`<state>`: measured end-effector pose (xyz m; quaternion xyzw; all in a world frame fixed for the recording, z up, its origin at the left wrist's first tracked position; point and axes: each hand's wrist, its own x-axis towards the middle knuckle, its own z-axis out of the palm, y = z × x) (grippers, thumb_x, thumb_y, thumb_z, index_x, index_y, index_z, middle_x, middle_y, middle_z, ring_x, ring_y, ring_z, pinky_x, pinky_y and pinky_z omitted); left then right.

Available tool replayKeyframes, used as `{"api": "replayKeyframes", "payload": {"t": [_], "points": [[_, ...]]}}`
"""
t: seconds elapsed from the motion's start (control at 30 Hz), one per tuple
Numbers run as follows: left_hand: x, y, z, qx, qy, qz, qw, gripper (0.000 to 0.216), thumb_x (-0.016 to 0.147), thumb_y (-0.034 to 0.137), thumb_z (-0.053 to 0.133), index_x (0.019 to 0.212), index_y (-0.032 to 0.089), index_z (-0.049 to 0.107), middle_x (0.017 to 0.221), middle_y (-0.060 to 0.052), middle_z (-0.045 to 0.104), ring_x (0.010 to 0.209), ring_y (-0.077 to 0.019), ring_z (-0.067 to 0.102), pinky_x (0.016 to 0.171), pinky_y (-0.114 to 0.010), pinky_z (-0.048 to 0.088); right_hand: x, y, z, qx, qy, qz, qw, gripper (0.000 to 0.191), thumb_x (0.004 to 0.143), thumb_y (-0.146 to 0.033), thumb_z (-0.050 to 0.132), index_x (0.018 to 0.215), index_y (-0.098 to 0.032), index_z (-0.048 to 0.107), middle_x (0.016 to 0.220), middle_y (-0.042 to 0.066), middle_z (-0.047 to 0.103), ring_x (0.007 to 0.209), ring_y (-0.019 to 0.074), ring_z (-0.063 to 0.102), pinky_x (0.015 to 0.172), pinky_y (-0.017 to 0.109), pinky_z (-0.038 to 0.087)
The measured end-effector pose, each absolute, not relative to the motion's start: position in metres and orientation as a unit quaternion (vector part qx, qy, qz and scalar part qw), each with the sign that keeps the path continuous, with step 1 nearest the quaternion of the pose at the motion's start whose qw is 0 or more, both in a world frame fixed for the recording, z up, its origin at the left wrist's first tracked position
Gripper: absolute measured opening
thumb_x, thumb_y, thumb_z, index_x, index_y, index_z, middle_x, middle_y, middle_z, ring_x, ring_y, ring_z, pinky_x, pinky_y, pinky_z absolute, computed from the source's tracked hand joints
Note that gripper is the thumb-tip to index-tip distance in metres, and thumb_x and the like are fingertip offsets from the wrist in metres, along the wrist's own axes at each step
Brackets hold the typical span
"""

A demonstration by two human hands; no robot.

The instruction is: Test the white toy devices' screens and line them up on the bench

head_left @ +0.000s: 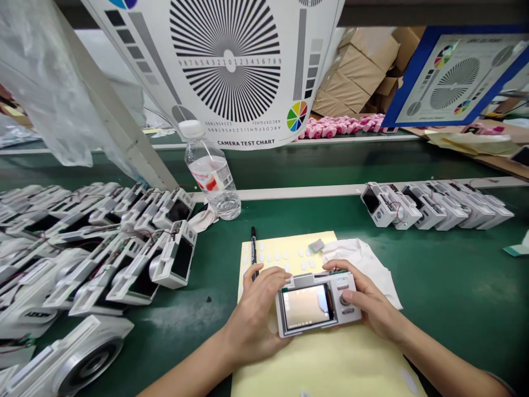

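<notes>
Between both hands a white digital camera (308, 309) is held above a yellow sheet (330, 361), its screen lit and facing me. My left hand (258, 317) is closed around the camera's left end, fingers along its top edge. My right hand (367, 300) grips the other end, with the thumb on the round button pad beside the screen. A small blue light shows above that pad. Just beyond the camera lie a black marker pen (253, 251), a crumpled white cloth (363, 256) and a small grey-green pad (316, 246).
Many white camera bodies (173, 256) crowd the left of the green bench, and a shorter row (433, 204) stands at the back right. A water bottle (215, 179) stands before the hanging camera test chart (231, 129). A blue-framed chart (454, 82) hangs at right.
</notes>
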<state>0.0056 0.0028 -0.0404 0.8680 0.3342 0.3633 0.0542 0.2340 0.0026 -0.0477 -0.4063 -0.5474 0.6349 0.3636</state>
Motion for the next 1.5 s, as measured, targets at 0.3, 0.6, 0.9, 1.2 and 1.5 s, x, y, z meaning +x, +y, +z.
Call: {"api": "replayKeyframes", "payload": {"t": [0.3, 0.6, 0.9, 1.2, 1.5], "points": [[0.005, 0.001, -0.038, 0.863, 0.345, 0.361, 0.075, 0.053, 0.063, 0.024, 0.058, 0.111, 0.017, 0.035, 0.098, -0.009, 0.059, 0.097, -0.0255, 0.055, 0.092, -0.044, 0.028, 0.232, 0.001, -0.041, -0.410, -0.506, 0.668, 0.360, 0.042, 0.077, -0.036, 0.051, 0.116, -0.025, 0.040, 0.092, 0.004, 0.047, 0.073, 0.0135, 0.051, 0.057, 0.025, 0.050], [0.005, 0.003, -0.040, 0.861, 0.347, 0.361, 0.089, 0.054, 0.064, 0.024, 0.058, 0.112, 0.018, 0.035, 0.099, -0.009, 0.058, 0.097, -0.0263, 0.055, 0.093, -0.045, 0.027, 0.231, 0.001, -0.039, -0.407, -0.493, 0.685, 0.350, 0.043, 0.077, -0.039, 0.051, 0.117, -0.028, 0.038, 0.094, 0.004, 0.048, 0.073, 0.0151, 0.053, 0.056, 0.029, 0.052], [0.004, 0.002, -0.044, 0.856, 0.348, 0.368, 0.103, 0.053, 0.064, 0.022, 0.057, 0.112, 0.016, 0.036, 0.101, -0.009, 0.057, 0.099, -0.0256, 0.053, 0.096, -0.046, 0.024, 0.234, 0.002, -0.043, -0.409, -0.529, 0.654, 0.352, 0.039, 0.080, -0.035, 0.048, 0.117, -0.027, 0.039, 0.094, 0.003, 0.048, 0.074, 0.0136, 0.050, 0.059, 0.025, 0.048], [0.004, 0.004, -0.039, 0.863, 0.350, 0.353, 0.088, 0.056, 0.062, 0.023, 0.058, 0.112, 0.017, 0.034, 0.099, -0.010, 0.058, 0.098, -0.0264, 0.054, 0.093, -0.045, 0.026, 0.232, 0.001, -0.041, -0.398, -0.498, 0.688, 0.346, 0.042, 0.079, -0.039, 0.050, 0.118, -0.027, 0.036, 0.090, 0.003, 0.046, 0.073, 0.0145, 0.050, 0.057, 0.027, 0.050], [0.008, 0.000, -0.036, 0.873, 0.328, 0.359, 0.037, 0.051, 0.066, 0.025, 0.059, 0.110, 0.017, 0.036, 0.095, -0.010, 0.062, 0.095, -0.0274, 0.057, 0.090, -0.044, 0.027, 0.233, 0.002, -0.054, -0.440, -0.556, 0.590, 0.386, 0.029, 0.080, -0.040, 0.050, 0.104, -0.024, 0.049, 0.079, 0.000, 0.048, 0.062, 0.0100, 0.044, 0.057, 0.021, 0.041]]}}
